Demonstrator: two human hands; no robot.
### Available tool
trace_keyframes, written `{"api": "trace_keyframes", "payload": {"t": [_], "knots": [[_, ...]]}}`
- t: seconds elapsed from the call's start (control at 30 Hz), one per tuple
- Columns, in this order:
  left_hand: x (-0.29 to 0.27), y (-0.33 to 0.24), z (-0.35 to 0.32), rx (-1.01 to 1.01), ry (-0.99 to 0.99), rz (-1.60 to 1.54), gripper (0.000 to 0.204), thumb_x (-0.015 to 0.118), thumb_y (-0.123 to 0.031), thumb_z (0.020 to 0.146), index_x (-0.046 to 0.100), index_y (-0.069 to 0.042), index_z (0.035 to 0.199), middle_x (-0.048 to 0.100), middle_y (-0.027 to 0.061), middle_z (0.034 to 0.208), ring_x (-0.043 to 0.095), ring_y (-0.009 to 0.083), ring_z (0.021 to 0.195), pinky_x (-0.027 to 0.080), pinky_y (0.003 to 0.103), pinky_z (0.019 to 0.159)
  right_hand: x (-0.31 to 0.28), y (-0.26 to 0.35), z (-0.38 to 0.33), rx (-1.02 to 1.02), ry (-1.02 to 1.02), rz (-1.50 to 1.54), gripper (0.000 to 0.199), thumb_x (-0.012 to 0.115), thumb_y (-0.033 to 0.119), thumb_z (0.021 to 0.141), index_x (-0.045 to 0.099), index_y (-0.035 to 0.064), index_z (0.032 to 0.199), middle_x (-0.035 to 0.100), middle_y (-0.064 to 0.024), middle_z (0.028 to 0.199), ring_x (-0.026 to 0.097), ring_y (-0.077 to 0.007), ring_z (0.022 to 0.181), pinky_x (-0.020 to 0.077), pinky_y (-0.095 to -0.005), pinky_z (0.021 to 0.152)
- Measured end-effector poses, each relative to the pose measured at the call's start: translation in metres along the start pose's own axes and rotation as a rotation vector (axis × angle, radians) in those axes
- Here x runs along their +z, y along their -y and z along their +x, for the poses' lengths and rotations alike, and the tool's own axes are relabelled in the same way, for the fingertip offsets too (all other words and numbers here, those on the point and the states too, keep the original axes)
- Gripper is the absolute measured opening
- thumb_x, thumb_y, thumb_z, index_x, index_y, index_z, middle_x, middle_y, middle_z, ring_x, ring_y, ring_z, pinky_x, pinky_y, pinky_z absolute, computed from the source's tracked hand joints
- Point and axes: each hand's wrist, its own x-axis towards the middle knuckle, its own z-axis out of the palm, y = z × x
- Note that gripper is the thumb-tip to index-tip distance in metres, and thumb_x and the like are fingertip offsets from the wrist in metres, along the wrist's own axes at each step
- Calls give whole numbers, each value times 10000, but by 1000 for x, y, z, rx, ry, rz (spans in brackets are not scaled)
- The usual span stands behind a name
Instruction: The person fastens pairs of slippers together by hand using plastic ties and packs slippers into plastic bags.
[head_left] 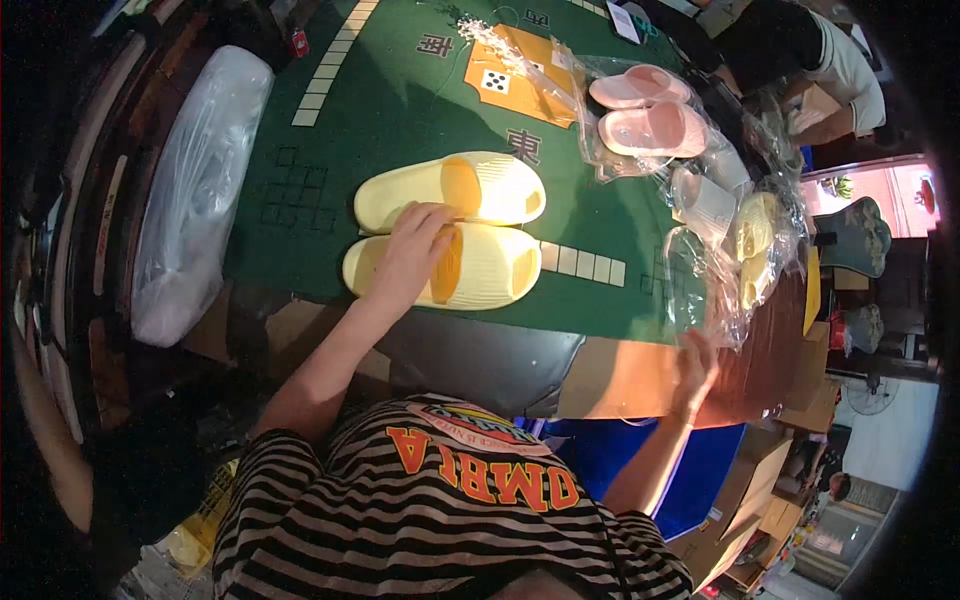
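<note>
Striped shirt (400,510), one, worn, at the bottom of the frame. Right hand (697,365), one, right of centre and low, at the lower edge of a clear bag (700,290); whether its fingers pinch the film or only touch it cannot be told. Near yellow slipper (495,283), one, bare, mid-frame on the green tabletop (585,190), toes to the right. Left hand (412,255), one, lying across that slipper, fingers bent over the inner edges where the two meet; a firm grip cannot be confirmed. Far yellow slipper (510,185), one, bare, just beside its mate and facing the same way. Status, as judged: matching and lining up of this pair looks done; wrapping is not, since no film covers either slipper and the clear bag lies apart, to the right. Second yellow pair (756,225), right of frame, among clear film. Whitish slippers (703,203), left of these, partly behind film. Plastic bundle (205,190), one, long and translucent, upper left. Pink slippers (655,130), two, upper right, with clear film about them; whether those are fully bagged cannot be told. White strands (495,45), one loose heap, top centre, unused at present. Co-worker (850,75), one, far upper right.
</note>
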Motion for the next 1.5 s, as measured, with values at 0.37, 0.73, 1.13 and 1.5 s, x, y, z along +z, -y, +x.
{"api": "trace_keyframes", "payload": {"t": [0.37, 0.73, 1.13, 1.5], "knots": [[-33, -31, -64, -22, -292, -197, 294, 517, 55, 872, 596, -1, 1150, 637, 120, 966, 638, 225, 914, 485, 297, 800, 196, 75, -120, -310, 533, -77, 237, 472, -47, 877, 653, 1, 1021, 504, -51, 756, 470, -110, 692, 391, -218, 632], [-39, -31, -98, -145, -280, -292, 113, 578, -11, 865, 622, 12, 966, 642, 117, 870, 648, 228, 827, 495, 305, 710, 212, 75, -147, -178, 767, -175, 238, 481, -1, 897, 576, 34, 1112, 607, -34, 726, 482, -63, 524, 407, -228, 481], [10, -3, -52, -144, 290, -434, 260, 576, -29, 752, 626, 32, 999, 637, 254, 910, 633, 379, 885, 491, 403, 749, 198, 70, -134, 79, 874, 33, 348, 517, 35, 901, 456, -7, 1241, 551, -23, 677, 409, -52, 422, 302, -207, 370], [9, 12, -33, -295, 678, -523, 267, 524, -76, 857, 617, 46, 1075, 665, 108, 985, 622, 174, 844, 486, 287, 732, 196, 58, -127, 350, 851, 330, 342, 461, 128, 922, 480, -43, 1217, 455, 20, 589, 295, -37, 403, 182, -202, 373]]}}
